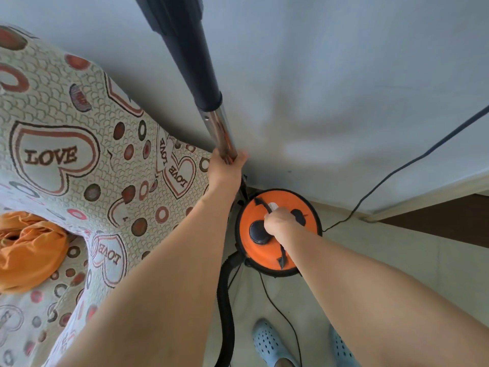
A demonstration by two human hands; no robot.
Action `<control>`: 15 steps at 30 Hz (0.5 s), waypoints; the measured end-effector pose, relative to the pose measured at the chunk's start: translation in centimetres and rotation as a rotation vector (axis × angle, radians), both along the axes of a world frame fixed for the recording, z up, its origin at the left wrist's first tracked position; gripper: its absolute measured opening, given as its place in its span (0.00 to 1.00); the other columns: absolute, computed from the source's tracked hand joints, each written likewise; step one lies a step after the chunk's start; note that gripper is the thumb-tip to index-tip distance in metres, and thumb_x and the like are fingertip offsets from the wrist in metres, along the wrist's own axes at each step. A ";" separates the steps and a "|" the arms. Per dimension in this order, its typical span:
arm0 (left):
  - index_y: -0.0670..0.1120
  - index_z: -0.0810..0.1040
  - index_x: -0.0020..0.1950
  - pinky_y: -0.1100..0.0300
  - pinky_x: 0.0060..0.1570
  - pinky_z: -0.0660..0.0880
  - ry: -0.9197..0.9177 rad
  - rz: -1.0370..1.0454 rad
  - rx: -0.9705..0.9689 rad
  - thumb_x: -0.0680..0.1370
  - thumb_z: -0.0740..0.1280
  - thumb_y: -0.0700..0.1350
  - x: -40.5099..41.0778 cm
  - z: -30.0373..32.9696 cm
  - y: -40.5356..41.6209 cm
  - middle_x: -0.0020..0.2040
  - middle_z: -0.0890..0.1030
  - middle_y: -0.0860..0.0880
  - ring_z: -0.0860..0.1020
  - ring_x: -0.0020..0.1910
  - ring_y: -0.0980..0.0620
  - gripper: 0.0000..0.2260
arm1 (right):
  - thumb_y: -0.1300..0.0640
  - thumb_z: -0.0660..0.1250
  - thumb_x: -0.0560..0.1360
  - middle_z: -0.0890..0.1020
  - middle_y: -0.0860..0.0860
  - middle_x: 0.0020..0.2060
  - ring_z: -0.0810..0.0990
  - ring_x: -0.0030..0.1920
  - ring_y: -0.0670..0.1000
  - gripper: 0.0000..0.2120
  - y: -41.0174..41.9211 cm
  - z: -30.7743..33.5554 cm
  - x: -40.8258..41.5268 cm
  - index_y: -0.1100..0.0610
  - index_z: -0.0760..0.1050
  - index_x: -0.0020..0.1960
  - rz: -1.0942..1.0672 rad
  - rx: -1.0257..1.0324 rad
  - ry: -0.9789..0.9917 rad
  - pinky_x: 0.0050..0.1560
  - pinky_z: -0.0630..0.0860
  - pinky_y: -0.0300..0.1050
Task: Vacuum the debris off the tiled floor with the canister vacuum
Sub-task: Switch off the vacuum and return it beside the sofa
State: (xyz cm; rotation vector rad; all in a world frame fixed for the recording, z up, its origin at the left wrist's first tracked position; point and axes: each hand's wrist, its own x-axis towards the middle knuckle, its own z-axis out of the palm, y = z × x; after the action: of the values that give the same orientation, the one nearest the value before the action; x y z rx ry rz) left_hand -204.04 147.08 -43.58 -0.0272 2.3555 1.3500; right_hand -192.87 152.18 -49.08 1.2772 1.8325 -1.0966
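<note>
An orange canister vacuum [264, 250] with a black rim stands on the pale tiled floor [397, 260] in a corner by the wall. My right hand [279, 221] grips the black carry handle on its lid, beside the round black knob [259, 230]. My left hand [227, 168] grips the chrome wand tube [218, 128], which rises upright towards the camera into a black plastic section [182, 49]. A black corrugated hose [225, 300] curves from the canister's left side down the frame. No debris shows on the visible floor.
A sofa with a heart-and-"LOVE" patterned cover [66, 160] fills the left, with an orange cloth [29, 250] on it. A thin black power cord [397, 170] runs from the canister up the wall to the right. My feet in light blue clogs [270, 343] stand behind the vacuum. A dark doorway [444, 215] is at right.
</note>
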 end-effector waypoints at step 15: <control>0.44 0.69 0.73 0.57 0.57 0.73 0.029 -0.024 -0.102 0.80 0.68 0.52 1.9 -0.2 -1.2 0.62 0.80 0.45 0.78 0.62 0.44 0.24 | 0.64 0.49 0.84 0.72 0.63 0.68 0.72 0.67 0.60 0.19 0.9 0.9 4.2 0.65 0.66 0.73 0.189 0.001 0.099 0.61 0.72 0.48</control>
State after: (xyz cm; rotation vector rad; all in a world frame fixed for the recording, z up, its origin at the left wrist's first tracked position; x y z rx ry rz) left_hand -202.15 145.84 -43.79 -0.0100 2.4393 1.2261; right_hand -188.64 153.10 -48.21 1.0424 1.9820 -1.0716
